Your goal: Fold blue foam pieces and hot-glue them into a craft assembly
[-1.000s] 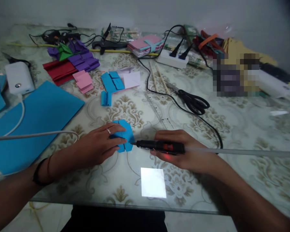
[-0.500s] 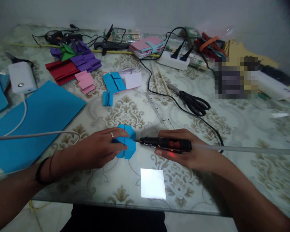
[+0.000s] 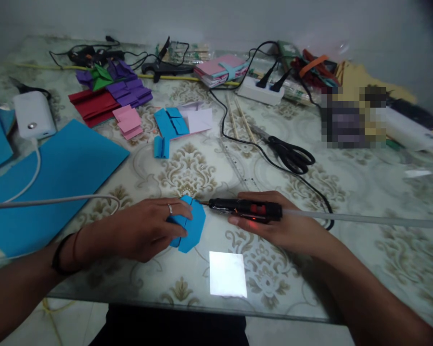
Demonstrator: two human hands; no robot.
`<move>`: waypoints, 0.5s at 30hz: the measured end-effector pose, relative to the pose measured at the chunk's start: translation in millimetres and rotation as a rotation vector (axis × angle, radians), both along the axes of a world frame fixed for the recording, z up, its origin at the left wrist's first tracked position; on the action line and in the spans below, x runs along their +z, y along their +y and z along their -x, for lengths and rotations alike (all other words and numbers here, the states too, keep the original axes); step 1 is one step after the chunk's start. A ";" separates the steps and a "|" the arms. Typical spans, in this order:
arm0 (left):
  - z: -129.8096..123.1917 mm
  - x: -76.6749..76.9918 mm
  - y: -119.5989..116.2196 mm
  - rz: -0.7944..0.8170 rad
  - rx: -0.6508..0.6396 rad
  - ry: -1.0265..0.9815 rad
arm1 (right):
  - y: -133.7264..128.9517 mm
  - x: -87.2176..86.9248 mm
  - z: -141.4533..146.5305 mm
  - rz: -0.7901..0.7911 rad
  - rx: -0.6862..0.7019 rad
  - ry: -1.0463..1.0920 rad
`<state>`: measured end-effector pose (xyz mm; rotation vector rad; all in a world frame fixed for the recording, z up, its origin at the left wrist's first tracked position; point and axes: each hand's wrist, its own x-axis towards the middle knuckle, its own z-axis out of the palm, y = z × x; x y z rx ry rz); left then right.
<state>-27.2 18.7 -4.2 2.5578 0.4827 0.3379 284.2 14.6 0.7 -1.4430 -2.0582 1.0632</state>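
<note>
Folded blue paper [image 3: 196,228] turned and slid nearer the body, now near-left of the black scissors [image 3: 292,154], held by left hand [image 3: 147,227]; right hand [image 3: 292,228] grips glue gun [image 3: 233,207], nozzle [image 3: 205,203] by its edge, so a slip could smear glue or burn fingertips.

Left forearm [image 3: 25,283]: reaching in over the near left corner of the table [image 3: 274,307].
Left wrist [image 3: 67,252]: low, dark band and thin reddish band.
Left hand [image 3: 147,228]: palm down, fingers slightly bent; one ring.
Right forearm [image 3: 371,288]: slanting in over the near edge.
Right hand [image 3: 286,233]: closed grip, thumb nearside.
</note>
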 end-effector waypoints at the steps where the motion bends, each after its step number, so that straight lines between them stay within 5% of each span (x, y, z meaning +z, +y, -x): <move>1: 0.4 0.0 -0.2 0.002 -0.001 -0.003 | -0.1 0.0 0.4 0.009 0.014 0.002; 15: -0.5 -1.7 1.1 0.020 -0.014 -0.029 | -3.8 -4.4 12.8 -0.054 0.141 -0.004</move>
